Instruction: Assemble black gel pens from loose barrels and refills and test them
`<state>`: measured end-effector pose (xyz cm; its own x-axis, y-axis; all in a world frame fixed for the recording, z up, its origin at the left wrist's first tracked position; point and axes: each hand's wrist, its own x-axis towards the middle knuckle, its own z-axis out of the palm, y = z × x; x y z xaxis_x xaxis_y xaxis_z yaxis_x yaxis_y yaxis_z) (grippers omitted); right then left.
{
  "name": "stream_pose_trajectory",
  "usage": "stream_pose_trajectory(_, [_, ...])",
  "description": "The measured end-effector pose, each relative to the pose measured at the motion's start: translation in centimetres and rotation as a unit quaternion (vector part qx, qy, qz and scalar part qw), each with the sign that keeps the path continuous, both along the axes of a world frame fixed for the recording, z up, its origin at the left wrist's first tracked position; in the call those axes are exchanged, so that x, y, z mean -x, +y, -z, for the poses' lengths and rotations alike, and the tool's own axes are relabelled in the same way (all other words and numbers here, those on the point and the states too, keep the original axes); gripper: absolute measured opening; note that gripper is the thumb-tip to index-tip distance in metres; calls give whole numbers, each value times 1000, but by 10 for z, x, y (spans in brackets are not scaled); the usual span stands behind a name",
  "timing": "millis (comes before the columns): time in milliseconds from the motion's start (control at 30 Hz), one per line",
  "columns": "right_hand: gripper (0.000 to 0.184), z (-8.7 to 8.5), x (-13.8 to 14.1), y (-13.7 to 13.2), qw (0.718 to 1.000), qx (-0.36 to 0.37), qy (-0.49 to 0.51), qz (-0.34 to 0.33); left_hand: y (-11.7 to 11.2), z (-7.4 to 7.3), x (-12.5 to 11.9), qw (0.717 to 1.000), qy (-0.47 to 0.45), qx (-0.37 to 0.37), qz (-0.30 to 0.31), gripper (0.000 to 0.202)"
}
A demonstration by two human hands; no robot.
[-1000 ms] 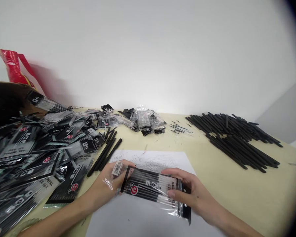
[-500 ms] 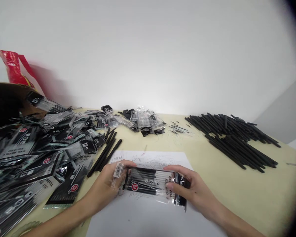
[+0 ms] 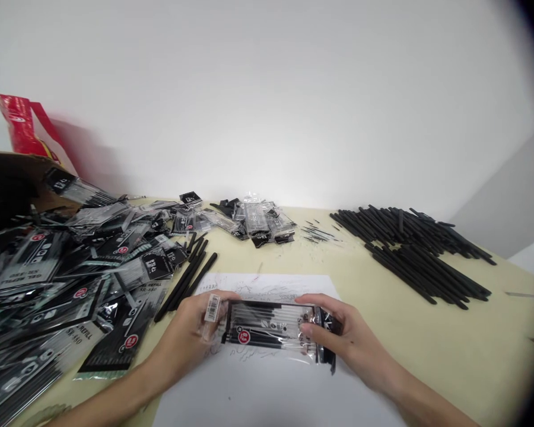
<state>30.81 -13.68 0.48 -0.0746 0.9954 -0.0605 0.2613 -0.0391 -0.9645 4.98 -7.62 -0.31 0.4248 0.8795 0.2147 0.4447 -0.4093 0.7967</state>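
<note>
Refill packet [image 3: 267,326] held over scribbled white paper [image 3: 267,397] at lower center of frame. Left end clamped in left hand [image 3: 193,329], barcode label showing there; right end pinched between thumb and fingers of right hand [image 3: 353,344]. Packet heap [image 3: 71,308] spread across left of frame, few black sticks [image 3: 196,280] laid just beside. Larger bundle of sticks [image 3: 427,267] piled at right; red bag [image 3: 26,127] propped at upper left.

From the wearer's head, the single view faces forward and down across near hands [image 3: 194,325], worktop [image 3: 431,350] and far wall [image 3: 285,101].
</note>
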Motion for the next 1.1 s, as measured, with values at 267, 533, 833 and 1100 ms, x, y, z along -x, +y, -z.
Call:
stream_pose_trajectory(267, [37, 6, -16, 11, 1000, 7, 8, -12, 5, 4, 2, 989, -76, 130, -11, 32])
stream_pose_trajectory(533, [43, 15, -7, 9, 990, 81, 111, -9, -4, 5, -5, 994, -41, 91, -40, 29])
stream_pose_trajectory(833, [57, 5, 7, 1, 981, 157, 117, -5, -10, 5, 3, 979, 16, -204, 8, 20])
stream_pose_trajectory(1100, [52, 4, -2, 4, 990, 106, 93, -4, -7, 2, -1, 991, -7, -122, -61, 21])
